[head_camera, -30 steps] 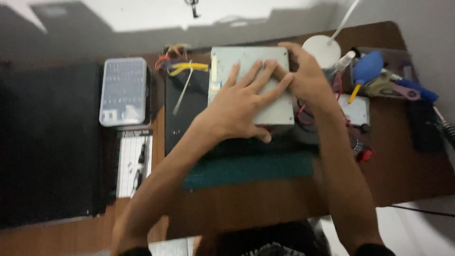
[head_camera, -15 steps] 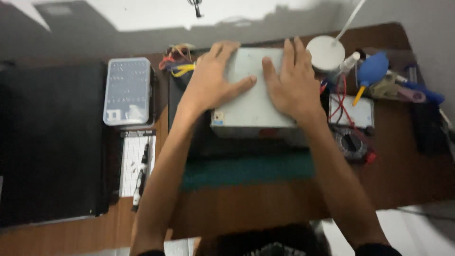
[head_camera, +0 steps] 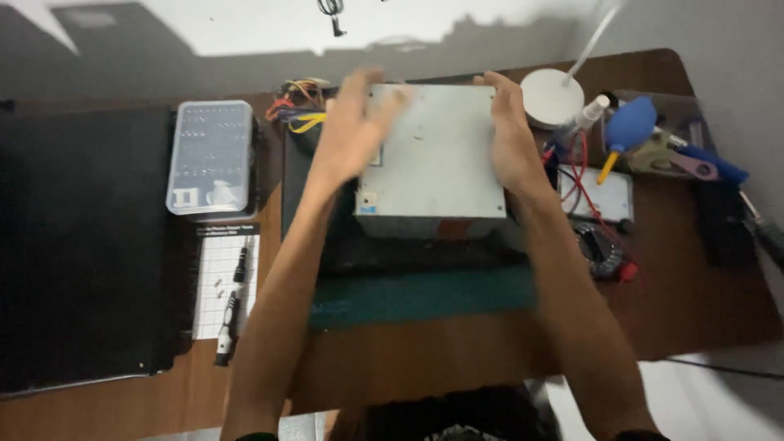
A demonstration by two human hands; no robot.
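A grey metal box (head_camera: 433, 159), a computer power supply with coloured wires (head_camera: 296, 104) at its far left corner, sits on a dark mat in the middle of the wooden desk (head_camera: 457, 359). My left hand (head_camera: 353, 131) is blurred and lies against the box's left edge, fingers spread. My right hand (head_camera: 510, 135) grips the box's right edge, fingers curled over the far corner.
A clear plastic bit case (head_camera: 211, 157) lies left of the box, with a gridded sheet and a screwdriver (head_camera: 230, 306) below it. A large black panel (head_camera: 82, 245) fills the left. A white round lamp base (head_camera: 552, 96), blue air blower (head_camera: 629, 126), multimeter and tools crowd the right.
My hands have slid from the top of the box out to its left and right edges. The box now sits squarer to me and slightly nearer.
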